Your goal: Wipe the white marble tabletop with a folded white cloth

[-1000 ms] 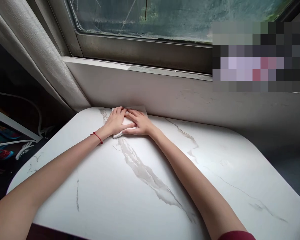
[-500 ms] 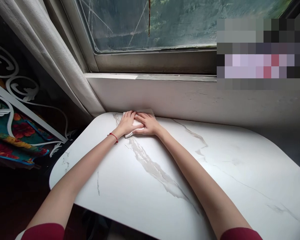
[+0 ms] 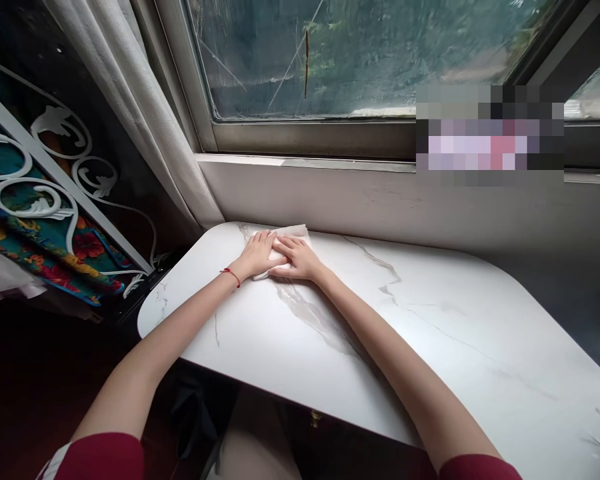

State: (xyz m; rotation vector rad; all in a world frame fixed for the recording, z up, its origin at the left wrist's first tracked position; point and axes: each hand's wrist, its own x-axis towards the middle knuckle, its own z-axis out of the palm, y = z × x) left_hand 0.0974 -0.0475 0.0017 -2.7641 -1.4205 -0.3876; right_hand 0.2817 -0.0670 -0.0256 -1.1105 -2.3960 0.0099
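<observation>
A thin white cloth (image 3: 296, 231), perhaps a paper towel, lies on the white marbled tabletop (image 3: 260, 327) by its far edge. My left hand (image 3: 258, 255) rests flat on the left part of the cloth, a red string bracelet (image 3: 233, 275) around its wrist. Beside it, my right hand (image 3: 298, 259) presses on the cloth with fingers spread. Both hands meet near the thumbs, with fingers pointing toward the wall. Much of the cloth is hidden beneath the palms.
Behind the table rise a low wall (image 3: 340, 200) and a window (image 3: 290, 60). A pale curtain (image 3: 150, 120) hangs at the left, near a white scrolled metal frame (image 3: 70, 177) with flowered fabric (image 3: 87, 247). A pixelated patch covers part of the windowsill.
Both hands and the cloth have slid slightly back from the wall, showing more of the cloth's far edge. The camera view has shifted, with more of the left side and the table's front edge visible.
</observation>
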